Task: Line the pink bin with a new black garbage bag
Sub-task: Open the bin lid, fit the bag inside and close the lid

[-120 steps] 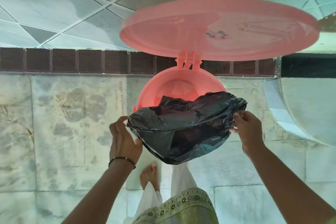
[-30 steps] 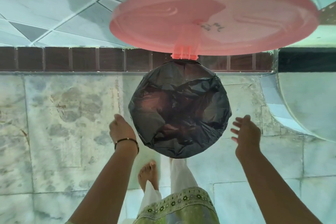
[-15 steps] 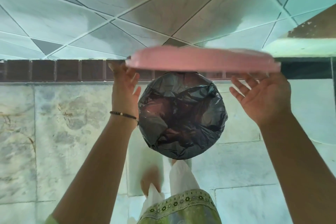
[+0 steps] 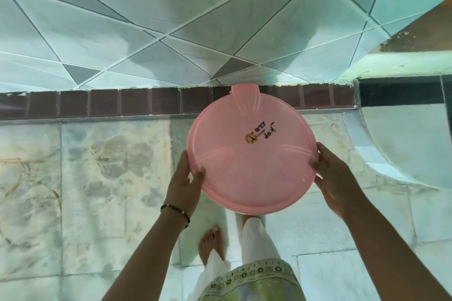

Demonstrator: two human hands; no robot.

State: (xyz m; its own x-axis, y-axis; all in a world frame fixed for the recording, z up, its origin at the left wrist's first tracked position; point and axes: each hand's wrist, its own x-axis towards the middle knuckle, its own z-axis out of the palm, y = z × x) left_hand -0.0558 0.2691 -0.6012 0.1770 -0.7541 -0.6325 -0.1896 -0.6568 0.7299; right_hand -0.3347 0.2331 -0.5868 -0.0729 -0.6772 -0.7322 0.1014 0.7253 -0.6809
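Note:
The round pink lid point(image 4: 252, 154) lies flat over the pink bin and hides the bin body and the black garbage bag completely. Black handwriting and a small gold sticker point(image 4: 251, 138) mark its top. My left hand point(image 4: 184, 178) grips the lid's left edge, thumb on top. My right hand point(image 4: 330, 178) holds the right edge the same way. The hinge tab point(image 4: 245, 91) points toward the wall.
The bin stands on a marble tile floor point(image 4: 97, 178) against a tiled wall with a dark brown skirting strip point(image 4: 122, 104). A curved white step edge point(image 4: 401, 149) lies to the right. My bare foot point(image 4: 211, 242) and trouser leg are just below the bin.
The lid has swung down from upright to flat over the bin, guided by both hands. The black bag that lined the opening is now covered.

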